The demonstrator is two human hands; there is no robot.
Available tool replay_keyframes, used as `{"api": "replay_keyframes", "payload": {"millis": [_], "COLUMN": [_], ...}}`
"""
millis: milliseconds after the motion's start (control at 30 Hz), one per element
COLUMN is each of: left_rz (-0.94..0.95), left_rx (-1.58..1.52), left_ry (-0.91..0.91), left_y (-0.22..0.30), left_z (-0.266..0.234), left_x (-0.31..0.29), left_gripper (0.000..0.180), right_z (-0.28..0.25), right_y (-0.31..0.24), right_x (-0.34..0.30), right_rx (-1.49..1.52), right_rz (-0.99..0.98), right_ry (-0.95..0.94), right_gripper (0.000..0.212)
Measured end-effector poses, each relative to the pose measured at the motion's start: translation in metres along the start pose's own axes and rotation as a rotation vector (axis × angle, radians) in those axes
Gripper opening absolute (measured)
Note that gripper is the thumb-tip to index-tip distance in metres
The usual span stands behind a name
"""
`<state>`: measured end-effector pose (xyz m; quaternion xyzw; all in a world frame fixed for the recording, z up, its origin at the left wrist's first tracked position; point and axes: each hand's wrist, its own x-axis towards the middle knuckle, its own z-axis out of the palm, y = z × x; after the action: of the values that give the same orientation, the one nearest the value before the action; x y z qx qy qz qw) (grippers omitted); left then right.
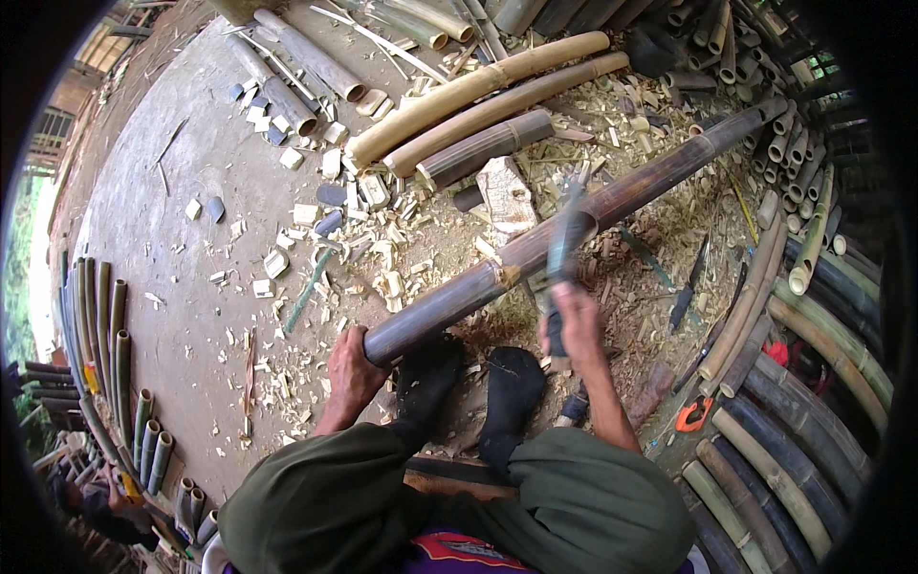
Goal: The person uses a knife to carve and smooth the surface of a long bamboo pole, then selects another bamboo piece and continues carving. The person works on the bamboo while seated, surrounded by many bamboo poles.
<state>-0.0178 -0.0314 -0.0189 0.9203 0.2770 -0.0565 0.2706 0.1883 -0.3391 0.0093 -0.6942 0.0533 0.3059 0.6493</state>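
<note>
A long dark bamboo pole (pixel 449 295) slants across the middle, from near my knees up to the far right. My left hand (pixel 356 375) is closed around its near end. In my right hand (pixel 579 330) is the dark handle of a machete, gripped beside the pole. The machete blade (pixel 564 244), smeared by motion, crosses the pole close to a pale-edged notch in its upper side. Under and just beyond the pole stands a pale, hacked wooden block (pixel 507 196). My feet in dark socks are on the ground below the pole.
Cut bamboo lengths (pixel 478 91) lie beyond the block. Wood chips (pixel 373 206) litter the ground. On the right are a dark-handled knife (pixel 683 301), an orange-handled tool (pixel 693 413) and stacked bamboo poles (pixel 794 421). More bamboo (pixel 100 316) stands at the left; a person (pixel 105 497) shows lower left.
</note>
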Motion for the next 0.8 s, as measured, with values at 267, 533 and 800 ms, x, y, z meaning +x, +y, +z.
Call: {"api": "replay_keyframes", "payload": {"millis": [267,533,800], "left_rz": [-0.038,-0.015,0.011], "left_rx": [-0.022,0.004,0.022], "left_ry": [-0.007,0.005,0.024], "left_y": [-0.002,-0.002,0.000], "left_z": [0.002,-0.001,-0.005], "left_x": [-0.003,-0.003,-0.003], "left_gripper": [0.060,0.062,0.057], "right_z": [-0.004,-0.006,-0.004], "right_y": [-0.007,-0.016,-0.025], "right_x": [0.000,0.003,0.004], "right_rx": [0.008,-0.013,-0.032], "right_rz": [0.024,0.018,0.087], "right_ry": [-0.086,-0.059,-0.186], "right_gripper": [0.039,0.048,0.045]}}
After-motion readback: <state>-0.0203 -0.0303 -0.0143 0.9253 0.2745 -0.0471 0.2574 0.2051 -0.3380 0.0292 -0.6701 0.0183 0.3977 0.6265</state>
